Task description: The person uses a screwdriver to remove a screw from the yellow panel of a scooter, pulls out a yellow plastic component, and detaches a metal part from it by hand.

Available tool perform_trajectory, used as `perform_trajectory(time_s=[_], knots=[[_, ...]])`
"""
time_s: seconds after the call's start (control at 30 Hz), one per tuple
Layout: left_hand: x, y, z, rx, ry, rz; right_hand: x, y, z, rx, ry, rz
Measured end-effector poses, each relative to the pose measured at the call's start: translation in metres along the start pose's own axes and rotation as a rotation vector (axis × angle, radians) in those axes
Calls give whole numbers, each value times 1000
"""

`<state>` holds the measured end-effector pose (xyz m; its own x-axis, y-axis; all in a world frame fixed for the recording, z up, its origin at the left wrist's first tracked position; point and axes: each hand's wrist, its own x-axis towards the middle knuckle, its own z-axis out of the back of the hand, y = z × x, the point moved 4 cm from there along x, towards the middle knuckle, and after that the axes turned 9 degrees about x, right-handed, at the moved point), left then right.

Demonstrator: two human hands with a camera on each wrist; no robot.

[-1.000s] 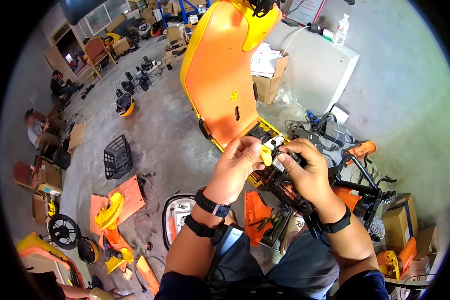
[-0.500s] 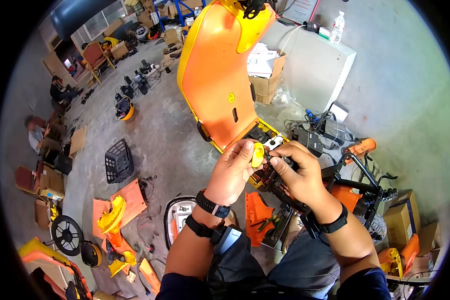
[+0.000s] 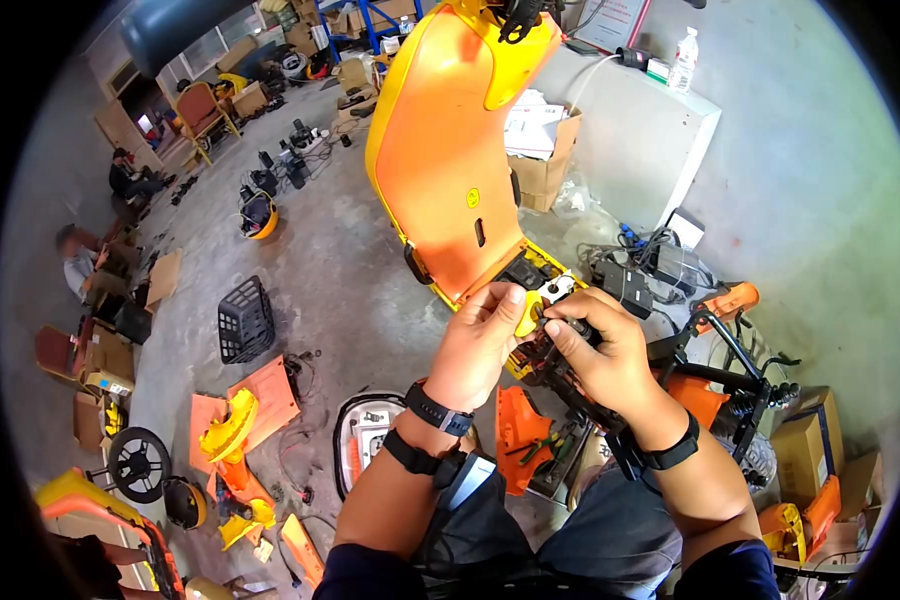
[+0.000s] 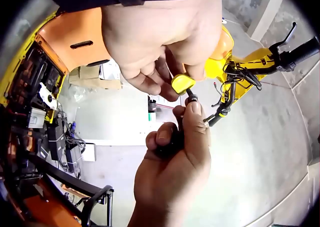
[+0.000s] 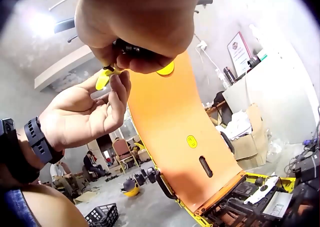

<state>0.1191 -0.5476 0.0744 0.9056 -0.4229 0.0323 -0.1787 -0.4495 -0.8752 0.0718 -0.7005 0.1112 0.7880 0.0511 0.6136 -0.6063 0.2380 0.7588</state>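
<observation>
Between the fingertips of my left hand point(image 3: 473, 345) is a small yellow plastic piece point(image 3: 528, 316) with a rounded, hollowed face. My right hand point(image 3: 610, 350) grips a dark tool with a thin shaft point(image 4: 191, 96); most of it is hidden in the palm and I cannot tell its kind. The shaft end meets the yellow piece in the left wrist view. Both hands are raised in front of the orange scooter body point(image 3: 450, 180), over its uncovered chassis point(image 5: 255, 202) with exposed black parts and wiring.
Behind the scooter stand a grey cabinet point(image 3: 630, 135) and a cardboard box point(image 3: 550, 170) of papers. A black crate point(image 3: 245, 320), orange and yellow panels point(image 3: 232, 430) and a wheel point(image 3: 138, 465) lie to the left. A black metal frame point(image 3: 730, 360) stands right. Two people sit far left.
The yellow piece turned in my left fingers, showing its hollowed face half a second ago and a more slanted side now. The right hand stays close against it with the tool.
</observation>
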Motion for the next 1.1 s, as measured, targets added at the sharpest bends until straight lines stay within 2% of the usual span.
perform_trajectory(time_s=[0.07,0.13,0.2,0.33,0.4,0.83,1.1], knots=[[1,5,4,23,-23,-11,-1,-1,0,-8,5,-10],[3,9,11,191,-46,-18,-1,-3,-1,-29,-2,-3],[2,7,5,132,-59,-49,1,2,-1,-62,-2,-12],[1,4,8,316,-19,-45,0,0,-3,-78,-8,-21],[1,3,7,438,-66,-110,-1,1,-3,-123,-6,32],[1,1,8,419,-78,-99,-1,6,-6,-207,-24,46],[-2,-1,6,441,-72,-86,0,1,-3,-128,61,-14]])
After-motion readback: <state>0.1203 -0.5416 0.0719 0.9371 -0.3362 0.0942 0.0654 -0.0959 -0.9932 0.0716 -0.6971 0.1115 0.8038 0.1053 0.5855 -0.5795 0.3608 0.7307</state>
